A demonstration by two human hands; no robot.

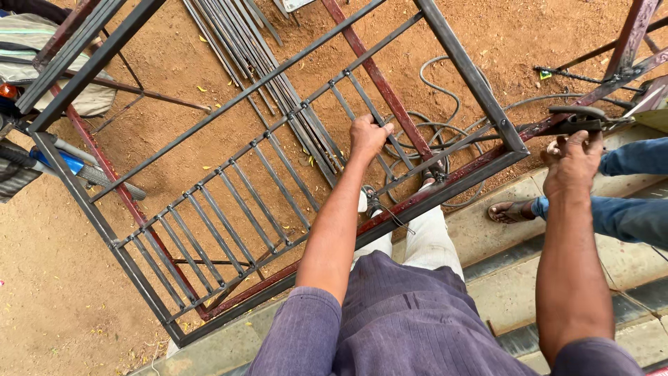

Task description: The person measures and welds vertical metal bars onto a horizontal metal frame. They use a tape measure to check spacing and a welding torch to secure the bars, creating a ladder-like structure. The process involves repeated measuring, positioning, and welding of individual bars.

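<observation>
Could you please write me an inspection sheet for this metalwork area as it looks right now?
Surface: reddish dirt ground with a concrete step at its edge.
Job's things: metal grille frame with short vertical bars, tilted above the ground.
Clutter: bundle of loose steel rods on the dirt; folded cloth at upper left.
Grips: left hand closed on a frame bar; right hand closed around a dark tool handle at the frame's corner.
Cables: grey hose or cable coiled on the dirt under the frame.
Surroundings: another person's sandalled foot and jeans leg at right.
</observation>
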